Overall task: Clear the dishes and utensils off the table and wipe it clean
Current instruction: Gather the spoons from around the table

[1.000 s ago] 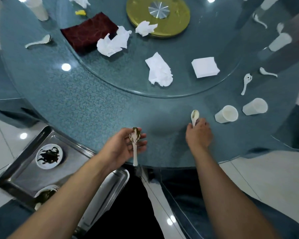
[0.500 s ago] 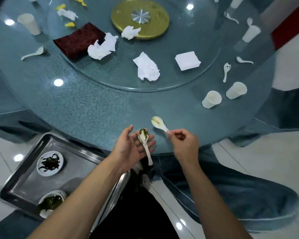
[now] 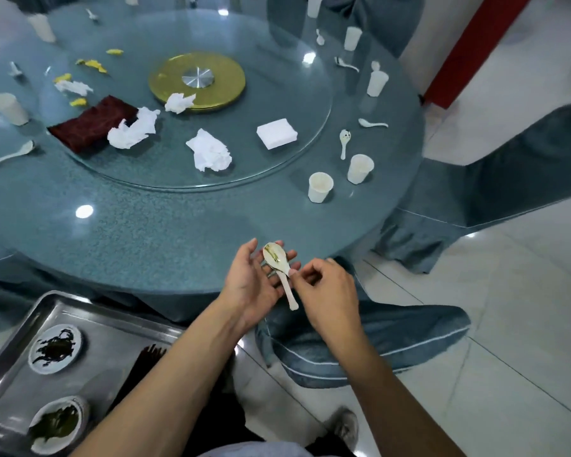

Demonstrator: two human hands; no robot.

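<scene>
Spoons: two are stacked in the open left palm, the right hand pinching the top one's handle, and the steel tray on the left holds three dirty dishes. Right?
Not quite. The head view shows two dirty dishes on the steel tray, not three. The rest holds: the spoons lie in the open left hand, and the right hand pinches the top handle.

White ceramic spoon [image 3: 276, 260], bowl soiled with greenish residue, lies bowl-up across open left palm [image 3: 251, 285]; right hand [image 3: 323, 288] pinches its handle, above table [image 3: 178, 232] edge.
</scene>
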